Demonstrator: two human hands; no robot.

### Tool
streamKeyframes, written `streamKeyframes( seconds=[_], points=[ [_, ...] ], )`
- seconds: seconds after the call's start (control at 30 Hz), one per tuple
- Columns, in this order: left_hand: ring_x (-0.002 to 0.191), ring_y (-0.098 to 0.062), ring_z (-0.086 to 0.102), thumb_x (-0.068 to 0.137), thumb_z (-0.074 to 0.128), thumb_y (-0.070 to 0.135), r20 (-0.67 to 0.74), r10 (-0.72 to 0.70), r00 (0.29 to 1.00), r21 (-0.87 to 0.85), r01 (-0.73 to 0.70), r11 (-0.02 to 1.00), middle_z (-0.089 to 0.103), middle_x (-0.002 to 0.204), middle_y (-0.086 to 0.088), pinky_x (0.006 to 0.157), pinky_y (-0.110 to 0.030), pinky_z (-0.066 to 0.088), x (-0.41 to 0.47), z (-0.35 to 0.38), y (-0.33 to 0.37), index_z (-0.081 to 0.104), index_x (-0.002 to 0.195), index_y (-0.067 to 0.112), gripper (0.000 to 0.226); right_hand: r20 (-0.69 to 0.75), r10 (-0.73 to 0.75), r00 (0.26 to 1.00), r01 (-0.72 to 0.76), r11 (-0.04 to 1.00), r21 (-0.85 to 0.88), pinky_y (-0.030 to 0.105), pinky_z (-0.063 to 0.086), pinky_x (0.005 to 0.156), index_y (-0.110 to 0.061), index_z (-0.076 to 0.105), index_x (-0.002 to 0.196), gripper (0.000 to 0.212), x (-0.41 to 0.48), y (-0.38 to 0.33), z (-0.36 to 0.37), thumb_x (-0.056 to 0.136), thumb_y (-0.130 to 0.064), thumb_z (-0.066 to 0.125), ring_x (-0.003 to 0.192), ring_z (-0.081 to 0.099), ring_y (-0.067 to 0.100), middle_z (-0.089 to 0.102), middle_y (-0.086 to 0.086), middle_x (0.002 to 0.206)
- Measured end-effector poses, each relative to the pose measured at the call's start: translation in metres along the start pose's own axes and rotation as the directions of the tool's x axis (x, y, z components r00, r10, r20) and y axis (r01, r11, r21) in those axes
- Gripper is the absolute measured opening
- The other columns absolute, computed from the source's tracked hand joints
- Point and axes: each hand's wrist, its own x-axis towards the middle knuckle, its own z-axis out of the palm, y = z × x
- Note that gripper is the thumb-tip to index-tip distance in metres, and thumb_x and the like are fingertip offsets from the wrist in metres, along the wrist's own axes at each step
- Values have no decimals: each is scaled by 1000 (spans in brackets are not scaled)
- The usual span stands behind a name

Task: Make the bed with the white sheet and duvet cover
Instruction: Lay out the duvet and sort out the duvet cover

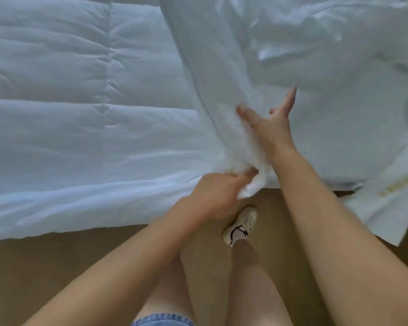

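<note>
Quilted duvet point(80, 114) is seen spread flat. At its right edge, a bunched white corner is gripped by the left hand point(216, 194). Just right of that, the right hand point(272, 128) is held released, fingers splayed, against the duvet cover point(316, 55).

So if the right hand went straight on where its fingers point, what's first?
The rumpled duvet cover; fingertips of the right hand seem nearly touching it, though depth is unclear.

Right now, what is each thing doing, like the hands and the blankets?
quilted duvet: spread flat, uncovered.
duvet cover: rumpled, heaped on the right.
left hand: grips bunched white fabric at the near edge.
right hand: open, spread against the duvet cover.
</note>
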Motion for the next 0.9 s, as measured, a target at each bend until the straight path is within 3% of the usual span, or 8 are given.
streamKeyframes(
  seconds=[0.13, 0.2, 0.3, 0.4, 0.53, 0.67, 0.8, 0.9],
  points=[
    [101, -25, 58, 90, 55, 36, 253, 54, 966, 90, -79, 993, 63, 111, 0, 72, -29, 39, -13, 32, 47, 59, 119, 25, 32, 237, 157, 959, -45, 906, -420, 30, 45, 91, -17, 36, 140, 61, -5, 62, -57, 84, -15, 60, 111, 56, 30, 57, 13, 124],
    [96, -24, 61, 85, 64, 42, -60, -62, 996, -32, 60, 998, 68, 103, 0, 76, -31, 46, -3, 13, 47, 69, 103, 18, 31, 372, 273, 887, -97, 898, -428, 31, 46, 87, -14, 46, 135, 49, -28, 98, -82, 87, -14, 56, 107, 57, 29, 58, 14, 120],
    [105, -34, 56, 76, 76, 38, -526, -238, 816, -60, 244, 968, 62, 111, -14, 88, -42, 47, 37, -33, 25, 67, 111, 8, 47, 360, 276, 891, -153, 930, -333, 30, 46, 82, -16, 47, 133, 42, -35, 126, -113, 92, -16, 50, 97, 58, 21, 58, 5, 104],
    [136, -32, 26, 75, 66, 59, -413, -395, 820, 107, 474, 874, 31, 148, -11, 107, -51, 26, 94, -67, 2, 36, 143, 24, 83, 317, 190, 929, -109, 960, -256, 29, 41, 75, -14, 49, 130, 36, -12, 124, -118, 94, -18, 47, 90, 54, 19, 53, 2, 94],
    [146, -29, -3, 64, 54, 81, -280, -592, 756, 67, 631, 773, -2, 159, -4, 110, -60, 12, 161, -93, -27, -3, 150, 31, 115, 302, 99, 948, -32, 976, -217, 26, 37, 77, -16, 48, 131, 36, 16, 108, -107, 95, -20, 48, 90, 48, 13, 50, -4, 94],
    [145, -27, 15, 47, 54, 90, -174, -626, 760, -2, 635, 772, 18, 157, -3, 111, -59, 10, 193, -97, -53, -13, 149, 28, 137, 254, 78, 964, -41, 988, -146, 25, 36, 76, -16, 45, 134, 40, 38, 103, -108, 95, -21, 50, 92, 48, 11, 50, -3, 103],
    [115, -25, 54, 72, 64, 66, 81, -515, 853, 76, 510, 857, 55, 132, -8, 98, -32, 41, 203, -71, -28, 39, 139, 13, 88, 183, 121, 976, -139, 987, 86, 30, 39, 84, -17, 37, 140, 53, 59, 94, -118, 93, -38, 52, 104, 47, 13, 47, -2, 119],
    [99, -22, 59, 90, 55, 45, 182, -310, 933, 4, 314, 949, 60, 125, -7, 80, -25, 40, 190, -39, 35, 52, 128, 18, 46, 186, 197, 963, -243, 933, 267, 34, 40, 88, -24, 23, 145, 73, 70, 88, -136, 86, -55, 54, 110, 47, 12, 43, -7, 130]
  ],
)
